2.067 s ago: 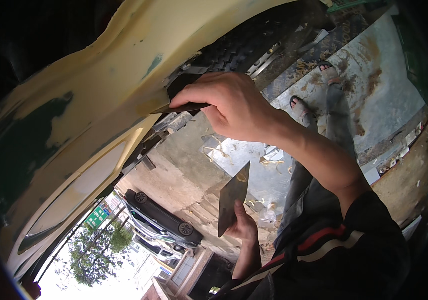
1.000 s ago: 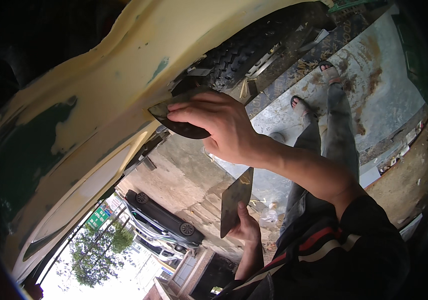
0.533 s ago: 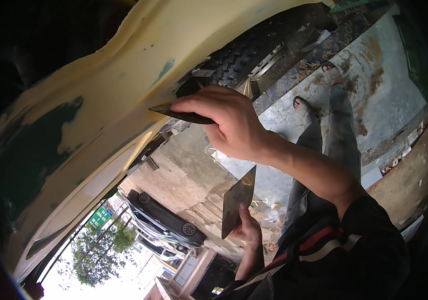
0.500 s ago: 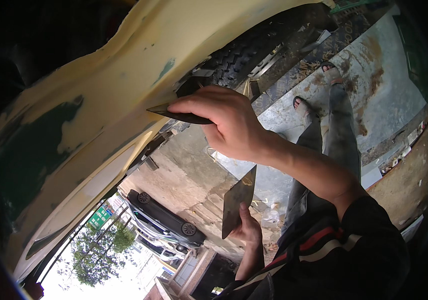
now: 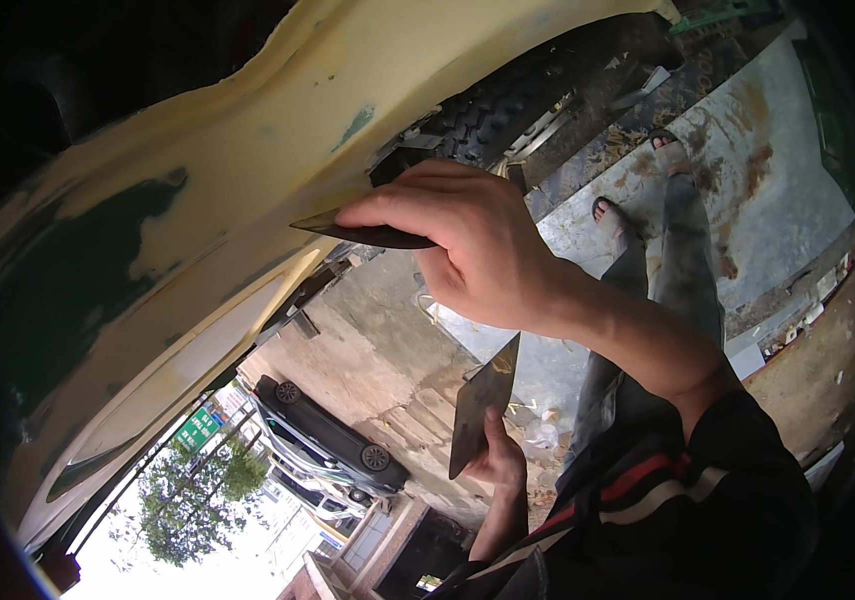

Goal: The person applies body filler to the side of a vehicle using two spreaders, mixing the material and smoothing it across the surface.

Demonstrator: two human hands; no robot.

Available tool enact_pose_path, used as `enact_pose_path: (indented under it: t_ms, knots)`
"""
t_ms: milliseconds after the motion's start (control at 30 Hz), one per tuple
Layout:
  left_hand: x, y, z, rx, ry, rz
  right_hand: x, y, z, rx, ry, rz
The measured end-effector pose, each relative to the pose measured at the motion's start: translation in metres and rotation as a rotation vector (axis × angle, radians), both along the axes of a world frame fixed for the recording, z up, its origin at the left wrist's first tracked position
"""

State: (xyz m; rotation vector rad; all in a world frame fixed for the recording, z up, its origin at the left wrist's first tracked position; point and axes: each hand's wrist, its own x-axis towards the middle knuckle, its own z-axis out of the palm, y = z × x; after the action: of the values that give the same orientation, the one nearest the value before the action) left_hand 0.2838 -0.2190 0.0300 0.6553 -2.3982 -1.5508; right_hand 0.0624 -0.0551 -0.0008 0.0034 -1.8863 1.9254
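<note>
My right hand (image 5: 473, 240) is closed on a thin, dark flexible spreader (image 5: 383, 235), whose tip lies at the curved vehicle panel (image 5: 318, 90), by a yellowish smear. The panel is cream with dark green patches and dull brown areas. Lower down, my left hand (image 5: 498, 460) grips a dark flat plate (image 5: 478, 400) by its lower part; a streak of yellowish paste shows near the plate's upper corner. The fingertips of my right hand are partly hidden behind the spreader.
A treaded tyre (image 5: 478, 125) sits in the wheel arch at the top. My sandalled feet (image 5: 613, 215) stand on a stained grey sheet (image 5: 768, 230). Parked cars (image 5: 318, 430), a tree (image 5: 188, 500) and a green sign (image 5: 198, 428) show at the lower left.
My right hand and spreader dipped, then rose again, the spreader turning from face-on to nearly edge-on. My left hand and plate shifted slightly right. The panel now appears a little further right in view.
</note>
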Motion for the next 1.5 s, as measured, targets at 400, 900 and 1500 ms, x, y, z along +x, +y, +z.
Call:
enact_pose_path:
  t_ms: [400, 900, 1500]
  knots:
    - [-0.009, 0.012, 0.003, 0.013, 0.042, -0.014, 0.004, 0.009, -0.007, 0.028, -0.05, 0.266]
    - [-0.001, 0.005, 0.002, 0.037, 0.029, -0.06, 0.004, 0.005, -0.008, -0.005, -0.041, 0.111]
    - [-0.043, 0.029, 0.011, 0.887, -0.074, 0.327, 0.084, 0.074, 0.003, -0.633, -0.427, 0.301]
